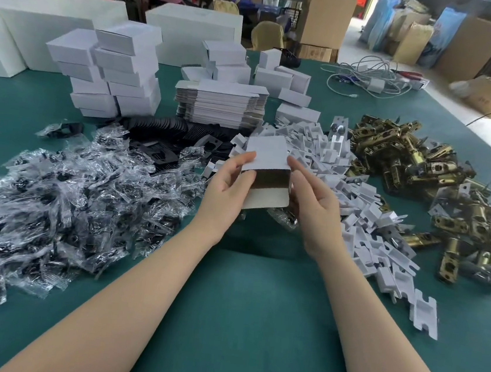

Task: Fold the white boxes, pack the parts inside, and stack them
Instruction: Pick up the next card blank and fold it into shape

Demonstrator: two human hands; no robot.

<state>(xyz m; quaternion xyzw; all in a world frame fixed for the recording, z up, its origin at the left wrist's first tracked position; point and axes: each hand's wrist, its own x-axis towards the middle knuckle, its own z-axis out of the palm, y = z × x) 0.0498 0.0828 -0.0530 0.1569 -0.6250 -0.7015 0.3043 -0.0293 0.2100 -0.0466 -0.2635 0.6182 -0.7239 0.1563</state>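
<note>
Pinched from both sides: white box (pixel 266 169), left hand (pixel 228 185) on one edge, right hand (pixel 313 199) on the other, open end toward the camera, held above the green table (pixel 254 309). Beyond, flat box blanks (pixel 220 103) and stacked boxes (pixel 113 73); bagged parts (pixel 53 194) left, brass latches (pixel 424 163) right.

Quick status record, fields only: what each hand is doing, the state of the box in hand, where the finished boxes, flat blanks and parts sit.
left hand: left hand grips the left side of the white box
right hand: right hand holds its right side
box in hand: opened into a sleeve, near end open, flap hanging down
finished boxes: stack of folded boxes, far left
flat blanks: pile of flat blanks, behind the hands
bagged parts: clear bags, left
white inserts: pile, right of hands
brass latches: heap, far right
surface: green table
</note>
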